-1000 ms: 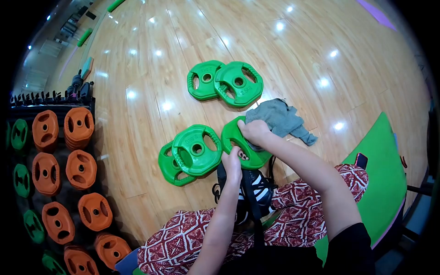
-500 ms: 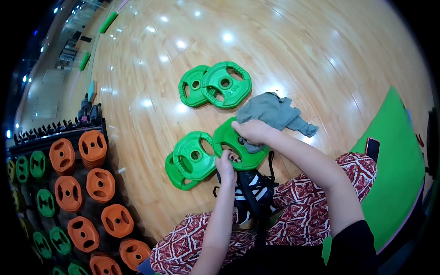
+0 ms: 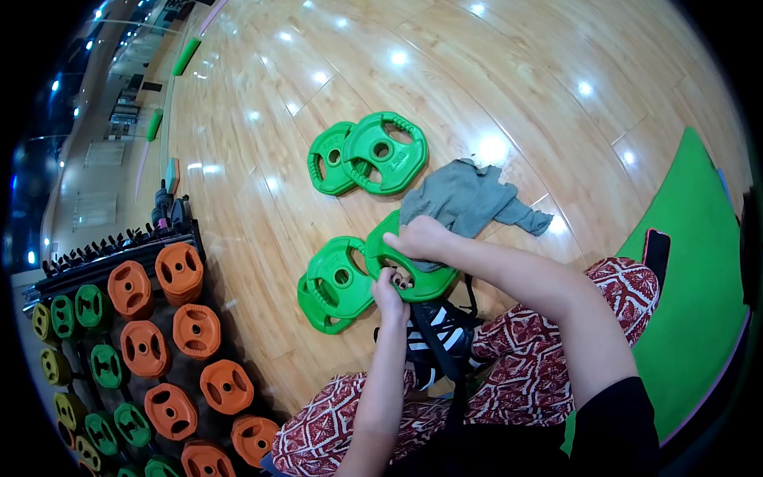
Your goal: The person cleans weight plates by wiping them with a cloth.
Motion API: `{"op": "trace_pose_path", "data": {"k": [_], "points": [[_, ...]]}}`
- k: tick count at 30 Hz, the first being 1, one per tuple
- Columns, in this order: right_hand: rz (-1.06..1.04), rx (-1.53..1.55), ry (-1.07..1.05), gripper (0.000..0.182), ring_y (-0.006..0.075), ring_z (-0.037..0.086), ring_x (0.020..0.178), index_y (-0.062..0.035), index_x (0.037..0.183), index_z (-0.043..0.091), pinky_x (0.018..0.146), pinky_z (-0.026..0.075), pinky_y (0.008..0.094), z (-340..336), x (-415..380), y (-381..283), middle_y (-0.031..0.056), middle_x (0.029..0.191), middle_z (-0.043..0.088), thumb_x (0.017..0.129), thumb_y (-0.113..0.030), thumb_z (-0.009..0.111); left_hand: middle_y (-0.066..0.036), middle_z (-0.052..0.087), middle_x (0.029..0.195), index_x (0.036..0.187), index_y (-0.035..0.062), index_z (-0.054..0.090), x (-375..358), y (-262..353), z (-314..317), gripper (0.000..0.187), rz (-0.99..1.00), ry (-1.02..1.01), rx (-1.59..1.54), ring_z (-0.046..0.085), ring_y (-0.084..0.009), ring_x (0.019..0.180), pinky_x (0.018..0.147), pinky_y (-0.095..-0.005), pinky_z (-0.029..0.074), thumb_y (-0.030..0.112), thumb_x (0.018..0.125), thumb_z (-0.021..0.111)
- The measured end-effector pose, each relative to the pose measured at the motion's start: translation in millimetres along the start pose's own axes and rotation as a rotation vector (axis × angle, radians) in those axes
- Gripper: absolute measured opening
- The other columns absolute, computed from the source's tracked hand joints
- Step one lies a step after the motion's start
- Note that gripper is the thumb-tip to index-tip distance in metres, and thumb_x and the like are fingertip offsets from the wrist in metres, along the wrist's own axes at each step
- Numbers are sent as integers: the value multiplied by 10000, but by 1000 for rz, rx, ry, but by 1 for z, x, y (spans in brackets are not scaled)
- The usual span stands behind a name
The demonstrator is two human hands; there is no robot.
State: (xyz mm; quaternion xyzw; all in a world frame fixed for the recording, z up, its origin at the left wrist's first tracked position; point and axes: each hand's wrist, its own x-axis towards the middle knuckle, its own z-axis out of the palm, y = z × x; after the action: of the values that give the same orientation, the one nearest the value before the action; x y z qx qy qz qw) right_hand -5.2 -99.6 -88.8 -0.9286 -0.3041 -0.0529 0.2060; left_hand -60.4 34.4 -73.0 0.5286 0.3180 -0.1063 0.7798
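A green weight plate [image 3: 433, 284] is tilted up in front of my crossed legs. My left hand [image 3: 391, 292] grips its lower left edge, with fingertips showing through the handle slot. My right hand [image 3: 424, 238] is closed on a grey-green cloth [image 3: 461, 195] and presses it against the plate's face; part of the cloth hangs over the far side onto the floor. Left of the held plate, two green plates [image 3: 332, 266] overlap on the floor. Farther off lie two more overlapping green plates [image 3: 385, 153].
A rack at left carries several orange plates [image 3: 145, 348] and green plates [image 3: 106, 366]. A black-and-white shoe [image 3: 445, 334] is just below the held plate. At right, a phone [image 3: 656, 253] lies on a green mat [image 3: 699, 318]. Wooden floor [image 3: 540, 95] stretches ahead.
My right hand has shifted slightly left and down with the cloth across the plate. My left hand keeps its grip. The whole view has turned a little.
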Motion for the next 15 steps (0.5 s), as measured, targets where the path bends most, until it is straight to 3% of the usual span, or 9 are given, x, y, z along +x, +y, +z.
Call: {"op": "trace_pose_path", "data": {"k": [7, 10, 13, 15], "points": [[-132, 42, 57, 102, 292, 576, 493, -85, 807, 457, 390, 432, 395, -7, -11, 4, 138, 579, 541, 776, -180, 440, -23, 370, 509, 673, 49, 418, -3, 3, 3, 74, 20, 16, 41, 374, -132, 411, 408, -279, 363, 44, 737, 454], [-98, 23, -55, 125, 288, 601, 592, -78, 813, 463, 480, 466, 391, -6, -18, 4, 149, 633, 564, 791, -194, 421, -14, 371, 499, 643, 65, 416, -5, 3, 4, 109, 25, 0, 44, 377, -123, 412, 409, -271, 357, 62, 744, 457], [19, 174, 80, 136, 291, 604, 660, -68, 820, 459, 531, 477, 389, -1, -26, 2, 159, 698, 569, 798, -195, 418, -5, 372, 493, 620, 78, 414, -6, 2, 6, 138, 32, -2, 42, 379, -116, 417, 410, -267, 348, 78, 749, 463], [375, 257, 63, 125, 309, 594, 701, -62, 845, 447, 572, 478, 397, -2, -31, -5, 154, 745, 573, 790, -174, 448, -8, 377, 496, 627, 73, 419, -5, 2, 6, 129, 42, 4, 28, 381, -118, 420, 410, -270, 352, 75, 747, 466]]}}
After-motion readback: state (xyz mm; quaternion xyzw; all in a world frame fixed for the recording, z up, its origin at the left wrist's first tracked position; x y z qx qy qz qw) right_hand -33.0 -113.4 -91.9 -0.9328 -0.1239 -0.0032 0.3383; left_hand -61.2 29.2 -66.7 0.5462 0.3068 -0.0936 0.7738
